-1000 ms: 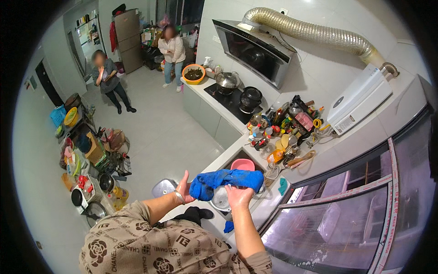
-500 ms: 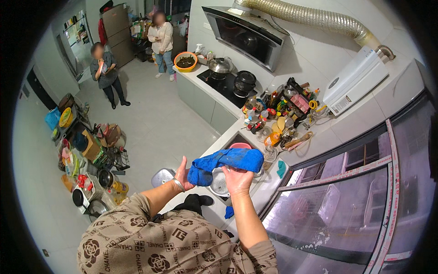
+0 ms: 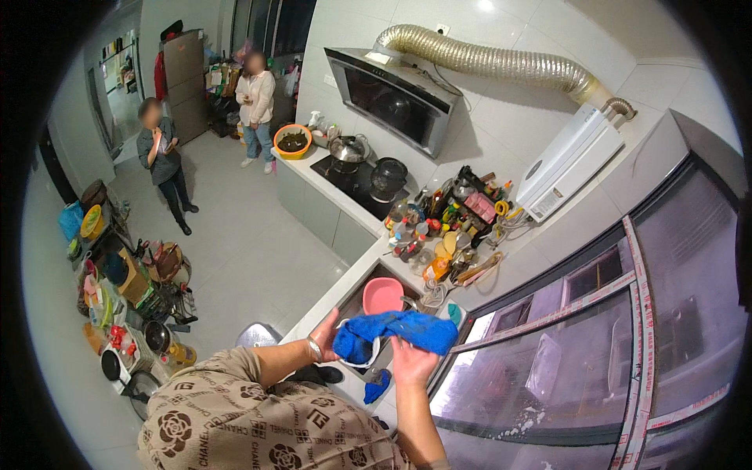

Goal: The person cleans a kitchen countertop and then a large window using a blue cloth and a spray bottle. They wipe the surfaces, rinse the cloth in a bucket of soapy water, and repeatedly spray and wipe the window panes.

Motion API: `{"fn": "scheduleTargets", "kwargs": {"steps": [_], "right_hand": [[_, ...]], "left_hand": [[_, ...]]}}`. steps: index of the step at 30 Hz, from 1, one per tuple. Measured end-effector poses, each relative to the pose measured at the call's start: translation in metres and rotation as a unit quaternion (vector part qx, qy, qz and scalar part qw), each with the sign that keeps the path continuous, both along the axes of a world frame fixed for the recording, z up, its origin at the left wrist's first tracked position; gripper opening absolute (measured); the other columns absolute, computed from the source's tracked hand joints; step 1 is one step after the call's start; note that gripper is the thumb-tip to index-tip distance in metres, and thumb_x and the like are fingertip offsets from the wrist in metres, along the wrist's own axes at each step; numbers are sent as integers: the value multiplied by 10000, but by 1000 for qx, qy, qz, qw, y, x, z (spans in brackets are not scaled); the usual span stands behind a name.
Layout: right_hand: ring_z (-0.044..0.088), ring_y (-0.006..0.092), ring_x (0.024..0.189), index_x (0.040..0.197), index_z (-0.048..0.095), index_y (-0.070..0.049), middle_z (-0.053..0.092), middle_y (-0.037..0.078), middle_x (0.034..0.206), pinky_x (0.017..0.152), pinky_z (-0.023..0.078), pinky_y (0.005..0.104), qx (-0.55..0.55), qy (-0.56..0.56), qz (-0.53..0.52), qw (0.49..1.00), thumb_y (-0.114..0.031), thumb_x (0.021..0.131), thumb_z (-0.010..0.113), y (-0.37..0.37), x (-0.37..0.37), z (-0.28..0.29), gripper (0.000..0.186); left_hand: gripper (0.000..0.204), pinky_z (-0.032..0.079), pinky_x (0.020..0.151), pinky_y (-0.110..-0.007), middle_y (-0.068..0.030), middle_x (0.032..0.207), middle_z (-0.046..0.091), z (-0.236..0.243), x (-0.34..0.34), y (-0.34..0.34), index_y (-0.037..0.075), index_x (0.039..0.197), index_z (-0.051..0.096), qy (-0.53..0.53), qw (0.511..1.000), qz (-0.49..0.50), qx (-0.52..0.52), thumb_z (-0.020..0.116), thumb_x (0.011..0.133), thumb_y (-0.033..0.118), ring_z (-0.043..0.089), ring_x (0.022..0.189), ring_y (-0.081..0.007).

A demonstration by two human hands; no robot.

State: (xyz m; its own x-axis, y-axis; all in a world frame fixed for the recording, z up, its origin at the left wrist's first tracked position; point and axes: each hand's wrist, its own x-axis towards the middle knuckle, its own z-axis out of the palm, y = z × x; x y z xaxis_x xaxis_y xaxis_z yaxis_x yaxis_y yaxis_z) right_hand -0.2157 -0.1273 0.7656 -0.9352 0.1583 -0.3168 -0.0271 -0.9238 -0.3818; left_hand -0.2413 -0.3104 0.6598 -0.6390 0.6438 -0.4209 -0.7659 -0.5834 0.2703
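A long blue towel (image 3: 407, 327), with dark stains on top, is stretched between my hands above the sink (image 3: 354, 304). My left hand (image 3: 323, 338), wearing a silver bracelet at the wrist, holds its left end; the thumb points up and the other fingers are partly hidden. Under the right part of the towel, my right hand (image 3: 413, 362) grips it from below with fingers partly covered. A pink basin (image 3: 384, 296) sits in the sink just beyond the towel. Nearer to me, a white rim shows beneath the towel. Another blue cloth (image 3: 377, 387) lies on the counter's near side.
Bottles and a condiment rack (image 3: 479, 205) crowd the counter corner, beside a teal cloth (image 3: 454, 313). Farther off are a stove (image 3: 356, 184) with pots and an orange basin (image 3: 293, 142) of dark greens. Two people stand across the room. A window (image 3: 540, 352) is at right.
My view has shifted, and the scene sits further left and lower. The towel and both hands are lower and nearer, uncovering more of the pink basin. Both hands still hold the towel.
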Motion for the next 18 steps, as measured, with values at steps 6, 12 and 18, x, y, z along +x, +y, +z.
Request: {"fn": "scheduleTargets", "kwargs": {"steps": [6,12,18], "right_hand": [[455,250,1105,1109,518,-59,514,91,1153,998,302,458,123,32,-130,983,-343,838,493,24,23,9,393],[468,243,1108,1170,477,-31,513,101,1185,974,346,381,164,117,-182,962,-286,878,452,22,28,40,389],[486,252,1094,1221,431,-15,499,130,1201,944,380,388,352,151,-256,888,-341,881,424,38,52,59,470]], "left_hand": [[944,408,933,-418,-119,1277,460,12,-7,56,77,1312,347,-1,993,-95,76,417,672,768,504,1115,-250],[920,451,882,-394,-92,1280,462,35,7,89,111,1328,335,15,971,-165,172,383,689,770,522,1092,-232],[827,350,987,-391,-98,1343,385,94,-2,117,112,1350,300,73,952,-226,192,375,769,697,428,1193,-218]]}}
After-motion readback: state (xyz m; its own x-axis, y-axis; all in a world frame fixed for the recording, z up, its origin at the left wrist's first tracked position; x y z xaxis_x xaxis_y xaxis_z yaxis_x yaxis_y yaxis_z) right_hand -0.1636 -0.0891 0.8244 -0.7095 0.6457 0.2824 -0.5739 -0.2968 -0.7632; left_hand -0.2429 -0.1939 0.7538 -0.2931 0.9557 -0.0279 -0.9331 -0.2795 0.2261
